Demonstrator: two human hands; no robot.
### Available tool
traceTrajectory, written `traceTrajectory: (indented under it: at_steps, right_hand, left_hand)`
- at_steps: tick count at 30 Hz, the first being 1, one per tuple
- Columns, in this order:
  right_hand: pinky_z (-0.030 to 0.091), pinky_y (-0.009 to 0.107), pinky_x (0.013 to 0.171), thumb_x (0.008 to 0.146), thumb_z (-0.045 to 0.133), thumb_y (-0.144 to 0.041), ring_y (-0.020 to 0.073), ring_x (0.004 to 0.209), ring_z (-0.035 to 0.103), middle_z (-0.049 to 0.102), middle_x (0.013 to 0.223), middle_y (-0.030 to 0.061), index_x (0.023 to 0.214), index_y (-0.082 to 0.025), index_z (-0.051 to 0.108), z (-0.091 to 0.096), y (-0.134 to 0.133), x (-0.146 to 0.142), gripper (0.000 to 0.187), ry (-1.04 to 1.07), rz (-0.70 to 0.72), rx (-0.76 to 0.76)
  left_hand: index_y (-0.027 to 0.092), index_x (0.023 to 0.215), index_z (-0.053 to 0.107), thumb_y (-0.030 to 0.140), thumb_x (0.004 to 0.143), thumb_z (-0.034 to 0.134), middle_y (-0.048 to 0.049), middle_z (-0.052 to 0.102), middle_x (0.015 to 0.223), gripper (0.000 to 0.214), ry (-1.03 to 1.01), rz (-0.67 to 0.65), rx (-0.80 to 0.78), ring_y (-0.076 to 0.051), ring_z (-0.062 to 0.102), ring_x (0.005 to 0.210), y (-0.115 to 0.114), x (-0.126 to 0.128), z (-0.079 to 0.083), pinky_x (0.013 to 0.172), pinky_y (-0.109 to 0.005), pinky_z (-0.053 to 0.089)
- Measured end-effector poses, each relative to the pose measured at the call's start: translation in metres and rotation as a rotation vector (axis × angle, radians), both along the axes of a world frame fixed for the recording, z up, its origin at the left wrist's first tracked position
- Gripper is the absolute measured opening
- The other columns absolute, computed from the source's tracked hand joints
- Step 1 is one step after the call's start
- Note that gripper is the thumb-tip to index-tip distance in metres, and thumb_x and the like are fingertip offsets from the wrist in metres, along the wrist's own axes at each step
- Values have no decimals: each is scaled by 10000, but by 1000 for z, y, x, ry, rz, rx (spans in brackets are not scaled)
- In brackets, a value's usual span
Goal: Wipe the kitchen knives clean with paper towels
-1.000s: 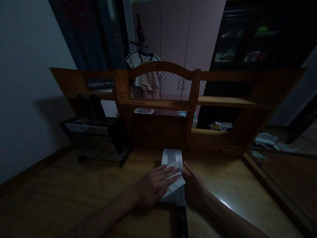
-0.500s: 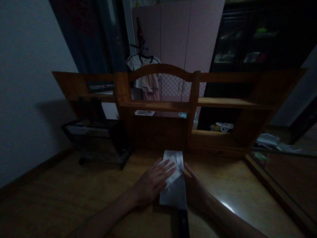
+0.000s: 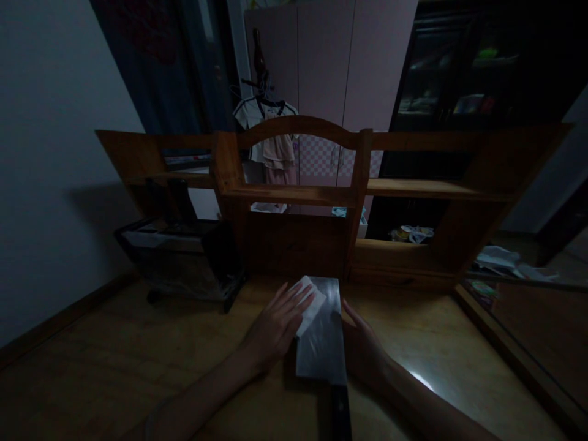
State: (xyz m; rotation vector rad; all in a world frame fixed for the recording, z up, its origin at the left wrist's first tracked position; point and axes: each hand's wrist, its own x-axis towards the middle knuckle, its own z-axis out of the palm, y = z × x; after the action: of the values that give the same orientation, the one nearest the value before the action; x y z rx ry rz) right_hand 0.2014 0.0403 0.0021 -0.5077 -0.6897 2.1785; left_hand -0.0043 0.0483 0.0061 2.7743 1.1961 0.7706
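Note:
A cleaver with a broad metal blade and a black handle points away from me, its flat side up. My left hand presses a folded white tissue against the left part of the blade, fingers laid over it. Along the right edge of the blade, my right hand holds the cleaver, thumb beside the edge. The other fingers of that hand are hidden behind the blade.
Below the hands is a wooden tabletop. A wooden shelf unit stands along its back. A black-framed heater-like appliance sits at the left near the wall. Papers lie at the far right.
My left hand and the tissue have slid left across the blade, baring more metal on its right side. My right hand and the cleaver have hardly moved.

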Motion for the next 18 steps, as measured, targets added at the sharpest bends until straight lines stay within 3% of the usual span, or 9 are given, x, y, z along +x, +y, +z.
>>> traceTrajectory:
  at_steps: [4, 13, 18]
  right_hand:
    - [423, 429, 927, 839, 545, -574, 279, 1013, 622, 696, 1047, 100, 1138, -178, 639, 1, -1, 4, 505, -29, 25, 16]
    - [358, 393, 1009, 848, 542, -592, 255, 1103, 583, 672, 1115, 117, 1243, -122, 574, -17, -1, -2, 615, 28, 33, -10]
    - [363, 351, 1019, 875, 495, -602, 216, 1184, 523, 604, 1249, 87, 1258, -153, 562, -27, -6, -13, 594, 63, -8, 41]
  left_hand:
    - [257, 1475, 255, 254, 1008, 202, 8, 290, 1525, 470, -15, 12, -10, -184, 181, 1424, 3, -2, 0, 1178, -487, 121]
    - [247, 1477, 257, 318, 993, 282, -1, 252, 1535, 489, 130, -305, -94, -197, 173, 1426, -10, 6, 11, 1179, -450, 139]
    - [259, 1488, 211, 300, 1001, 263, 15, 241, 1539, 492, 130, -247, -67, -176, 181, 1424, -11, 11, 8, 1181, -419, 163]
